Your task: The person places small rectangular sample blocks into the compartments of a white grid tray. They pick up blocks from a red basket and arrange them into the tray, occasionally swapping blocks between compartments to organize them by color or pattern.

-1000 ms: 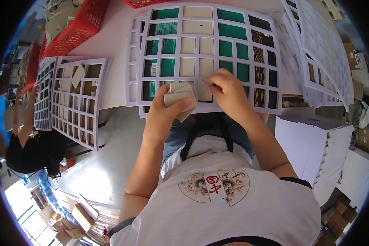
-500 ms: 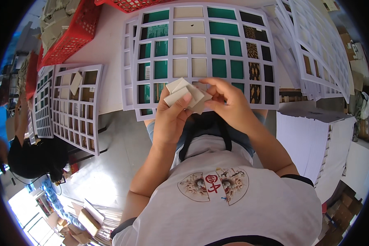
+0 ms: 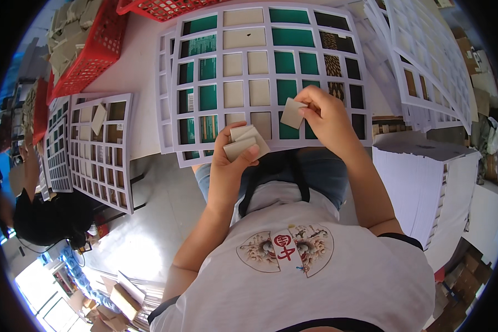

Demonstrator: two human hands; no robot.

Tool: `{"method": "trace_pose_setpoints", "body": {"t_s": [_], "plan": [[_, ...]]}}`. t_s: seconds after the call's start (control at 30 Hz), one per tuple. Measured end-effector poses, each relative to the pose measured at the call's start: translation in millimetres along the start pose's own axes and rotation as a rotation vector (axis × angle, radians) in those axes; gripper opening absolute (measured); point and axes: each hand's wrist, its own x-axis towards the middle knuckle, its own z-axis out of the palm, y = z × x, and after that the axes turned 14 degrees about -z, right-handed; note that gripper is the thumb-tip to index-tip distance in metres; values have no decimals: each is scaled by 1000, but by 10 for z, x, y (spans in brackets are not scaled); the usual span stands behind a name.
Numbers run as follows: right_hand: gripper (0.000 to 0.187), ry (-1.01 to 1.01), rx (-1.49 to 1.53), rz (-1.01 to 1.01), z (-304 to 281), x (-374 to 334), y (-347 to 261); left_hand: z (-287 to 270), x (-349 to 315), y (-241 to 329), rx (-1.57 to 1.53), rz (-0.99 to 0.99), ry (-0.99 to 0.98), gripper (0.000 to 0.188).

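My left hand [image 3: 231,152] is closed round a small stack of beige card pieces [image 3: 245,142], the thumb pressing on the top ones. Between the thumb and fingers of my right hand [image 3: 322,113] is a single beige card piece [image 3: 291,114], tilted over the lower part of the white grid frame [image 3: 271,40]. This frame lies on the table before me, and its openings show green, beige, black and patterned rectangles. Near the left hand, part of the frame's lower edge is hidden. Another white frame sticks out from under it at the left.
Red plastic baskets [image 3: 98,50] stand at the far left, one piled with card scraps. More grid frames lie at the left [image 3: 100,149] and lean in a stack at the right [image 3: 426,66]. A white stack of sheets [image 3: 408,191] stands right of me. A person in black [image 3: 50,216] works at the left.
My right hand has moved away from the left hand to the right, taking one card piece with it. The left hand keeps the stack. The view has shifted slightly.
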Motion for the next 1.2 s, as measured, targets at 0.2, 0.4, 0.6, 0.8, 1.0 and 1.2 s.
{"method": "trace_pose_setpoints", "body": {"t_s": [0.2, 0.4, 0.6, 0.8, 1.0, 1.2], "plan": [[19, -238, -359, -319, 22, -148, 53, 19, 5, 57, -249, -49, -208, 44], [25, -103, -44, -216, -28, -262, -228, 78, 31, 61, -215, -127, -332, 44], [25, -28, 430, 122, -5, -345, -297, 230, 70, -55, -169, -65, -366, 43], [9, 159, 555, 292, -152, -317, -304, 400, 184, -91, -275, -5, -338, 37], [9, 405, 248, 141, -278, -331, -79, 378, 243, -44, -382, 112, -265, 33], [10, 221, 8, 32, -215, -387, 229, 289, 298, -155, -281, 51, -249, 32]]}}
